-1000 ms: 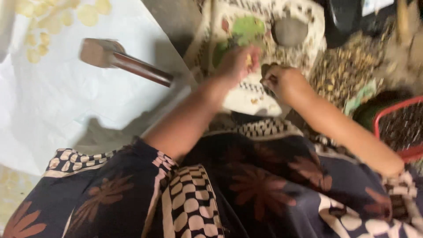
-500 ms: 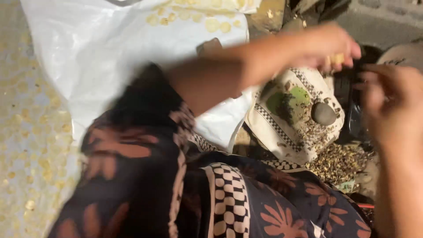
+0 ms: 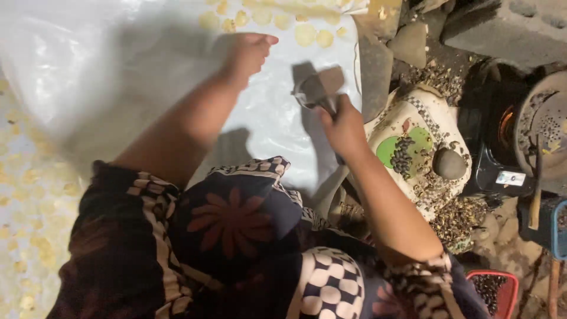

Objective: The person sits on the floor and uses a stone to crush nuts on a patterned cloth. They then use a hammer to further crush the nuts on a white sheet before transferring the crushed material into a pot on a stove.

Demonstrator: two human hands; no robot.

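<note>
Left to right. The white plastic sheet [image 3: 118, 71] is lying spread over the floor, with pale flattened discs [image 3: 307, 34] drying along its far edge and more on the ground at far left.

The left hand [image 3: 248, 54] is now reaching out over the sheet, fingers curled loosely, palm down near the row of discs; whether it is holding anything I cannot tell. Half a second ago this hand was up at the cloth-covered pad, apparently carrying a small pale piece, so it is likely laying that piece down on the sheet.

The right hand [image 3: 342, 127] is now gripping the handle of the mallet [image 3: 319, 88], fist closed, head lifted over the sheet's right edge. One second ago the mallet was lying untouched on the sheet, so it has just been picked up.

Further right, the patterned pad [image 3: 434, 118] is carrying a heap of dark seeds [image 3: 403, 156] and a round grey stone [image 3: 449, 163]. A dark stove with a pan [image 3: 543, 136] is sitting at far right; a red basket [image 3: 493, 292] is showing lower right.
</note>
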